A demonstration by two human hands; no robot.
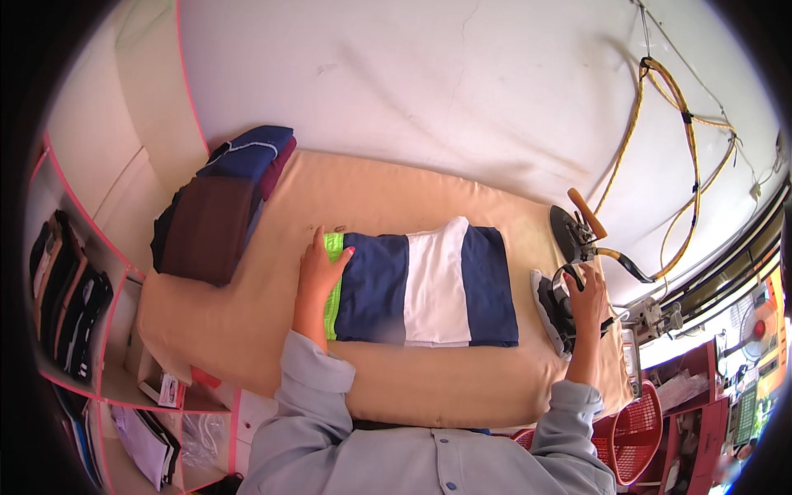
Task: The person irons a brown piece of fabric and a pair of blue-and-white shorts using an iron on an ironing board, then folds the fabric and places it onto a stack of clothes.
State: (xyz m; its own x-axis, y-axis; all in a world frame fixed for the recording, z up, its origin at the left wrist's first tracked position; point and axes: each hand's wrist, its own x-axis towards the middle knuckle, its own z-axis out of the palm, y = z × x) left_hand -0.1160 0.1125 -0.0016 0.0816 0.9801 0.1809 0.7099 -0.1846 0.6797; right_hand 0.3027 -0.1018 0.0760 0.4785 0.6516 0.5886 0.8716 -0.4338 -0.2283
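Observation:
A folded garment in navy and white panels [436,291] lies on the padded, peach-covered ironing table [433,383]. Its elastic waistband is bright green [333,303]. My left hand [323,266] rests on that waistband, thumb and fingers spread apart. To the garment's right, an electric iron [552,309] with a pale soleplate edge sits on the table. My right hand [586,296] is around its dark handle, which it partly covers. Just beyond stands a second, heavier iron with a wooden handle [575,229], joined to a yellow hose.
Folded dark clothes [213,223] are piled at the table's far left. Pink-edged shelves [102,346] hold more folded garments at left. The yellow hose [690,154] hangs in loops along the white wall [402,80]. Red plastic baskets [637,433] stand at lower right.

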